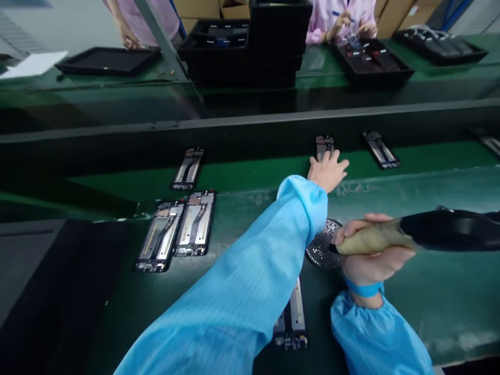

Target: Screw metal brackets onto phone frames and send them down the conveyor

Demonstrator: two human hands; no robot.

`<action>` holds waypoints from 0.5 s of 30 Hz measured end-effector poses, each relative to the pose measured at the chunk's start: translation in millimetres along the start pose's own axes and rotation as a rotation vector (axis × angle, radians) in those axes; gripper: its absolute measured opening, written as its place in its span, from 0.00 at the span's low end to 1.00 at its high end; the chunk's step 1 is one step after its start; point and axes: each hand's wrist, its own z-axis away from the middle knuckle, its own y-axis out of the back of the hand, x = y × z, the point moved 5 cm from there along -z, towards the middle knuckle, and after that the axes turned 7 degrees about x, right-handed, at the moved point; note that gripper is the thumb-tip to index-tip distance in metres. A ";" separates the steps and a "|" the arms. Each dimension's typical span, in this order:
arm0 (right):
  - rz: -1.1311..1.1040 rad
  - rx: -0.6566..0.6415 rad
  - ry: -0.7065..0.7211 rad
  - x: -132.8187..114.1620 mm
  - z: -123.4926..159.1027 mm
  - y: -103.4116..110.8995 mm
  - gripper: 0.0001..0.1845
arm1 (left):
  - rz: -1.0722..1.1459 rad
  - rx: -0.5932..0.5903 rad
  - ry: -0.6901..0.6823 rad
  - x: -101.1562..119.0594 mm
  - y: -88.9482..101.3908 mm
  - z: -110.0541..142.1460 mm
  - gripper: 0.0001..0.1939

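Note:
My left hand (327, 171) reaches out over an opened phone (325, 142) at the far strip of the bench, fingers spread. Part of that phone is hidden under the fingers, and whether they touch it I cannot tell. In my right hand (371, 263) is an electric screwdriver (449, 229) with a yellowish wrapped grip, its black tip pointing left. Beneath the tip lies a round dish of small shiny screws (322, 247). Another opened phone (297, 312) lies partly hidden under my left sleeve.
Two opened phones (195, 224) lie side by side on the left, with one more (187, 168) behind them. Further right is another phone (380, 149). A black mat (94, 271) lies front left. Across the bench are black trays (107, 61) and two people in pink.

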 end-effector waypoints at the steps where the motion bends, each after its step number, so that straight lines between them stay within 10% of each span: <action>1: 0.009 -0.004 -0.017 2.2 1.4 -1.4 0.36 | -0.015 0.002 0.044 -7.6 3.2 0.0 0.19; 6: 0.006 -0.028 -0.015 6.5 6.3 -6.8 0.36 | -0.023 0.009 0.092 -46.2 39.2 51.4 0.23; 15: 0.051 -0.022 0.067 10.6 4.9 -10.1 0.37 | -0.224 0.179 0.172 -72.9 67.9 262.6 0.23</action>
